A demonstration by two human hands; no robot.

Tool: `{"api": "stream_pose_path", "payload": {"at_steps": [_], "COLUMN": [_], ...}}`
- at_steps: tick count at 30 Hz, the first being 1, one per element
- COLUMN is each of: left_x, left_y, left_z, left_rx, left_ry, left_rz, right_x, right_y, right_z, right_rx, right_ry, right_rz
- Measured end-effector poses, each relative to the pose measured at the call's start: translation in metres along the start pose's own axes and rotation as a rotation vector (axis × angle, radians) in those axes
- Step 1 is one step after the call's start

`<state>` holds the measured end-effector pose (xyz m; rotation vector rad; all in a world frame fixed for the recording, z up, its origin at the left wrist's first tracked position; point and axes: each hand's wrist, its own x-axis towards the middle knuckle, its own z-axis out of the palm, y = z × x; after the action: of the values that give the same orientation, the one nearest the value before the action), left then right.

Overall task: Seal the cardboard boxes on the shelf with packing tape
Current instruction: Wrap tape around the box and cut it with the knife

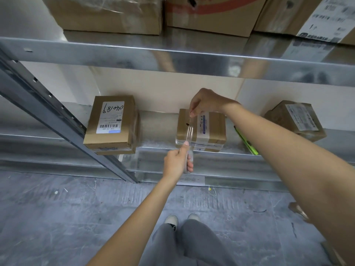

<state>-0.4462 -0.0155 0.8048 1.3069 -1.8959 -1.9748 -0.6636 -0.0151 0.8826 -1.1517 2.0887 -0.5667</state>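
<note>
A small cardboard box (208,129) with a white label sits on the metal shelf (161,129) in the middle. A strip of clear packing tape (189,132) is stretched over its left part. My right hand (206,101) pinches the strip's far end above the box top. My left hand (177,162) grips the clear tape roll (190,160) just below the shelf's front edge, thumb pressing the tape near the box's front. A second box (111,123) with a handwritten label stands at the left, a third box (294,120) at the right.
A green utility knife (246,142) lies on the shelf just right of the middle box, under my right forearm. Larger cartons (107,14) stand on the shelf above. A slanted metal upright (57,120) crosses at the left. Grey floor and my feet lie below.
</note>
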Motion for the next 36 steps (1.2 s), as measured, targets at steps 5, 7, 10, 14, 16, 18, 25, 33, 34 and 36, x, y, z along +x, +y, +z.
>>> {"api": "stream_pose_path", "payload": {"at_steps": [5,7,10,14,16,18,25,33,34,36], "left_x": [0.003,0.009,0.016,0.021,0.021,0.024,0.037,0.041,0.041,0.042], "left_y": [0.021,0.025,0.026,0.032,0.037,0.036,0.032,0.037,0.037,0.037], "left_z": [0.007,0.008,0.009,0.011,0.013,0.015,0.015,0.020,0.021,0.021], "left_rx": [0.053,0.146,0.194,0.168,0.198,0.175,0.144,0.259,0.265,0.278], "left_ry": [0.030,-0.016,-0.065,-0.046,-0.052,-0.052,0.003,0.049,0.052,0.056], "left_rz": [-0.009,-0.036,-0.124,-0.118,-0.110,-0.144,-0.189,-0.153,-0.154,-0.156], "right_x": [0.020,0.028,0.039,0.046,0.049,0.052,0.064,0.071,0.071,0.072], "right_y": [0.003,0.005,0.009,0.019,0.025,0.031,0.049,0.054,0.055,0.054], "right_z": [-0.002,-0.003,-0.009,-0.011,-0.009,-0.003,0.019,0.015,0.015,0.015], "right_rx": [-0.044,-0.063,-0.059,-0.015,-0.019,-0.036,-0.037,-0.014,-0.013,-0.017], "right_ry": [0.000,0.002,0.007,0.002,0.014,0.038,0.089,0.092,0.093,0.102], "right_rz": [-0.081,-0.094,-0.096,-0.065,-0.064,-0.072,-0.035,-0.019,-0.019,-0.025]}}
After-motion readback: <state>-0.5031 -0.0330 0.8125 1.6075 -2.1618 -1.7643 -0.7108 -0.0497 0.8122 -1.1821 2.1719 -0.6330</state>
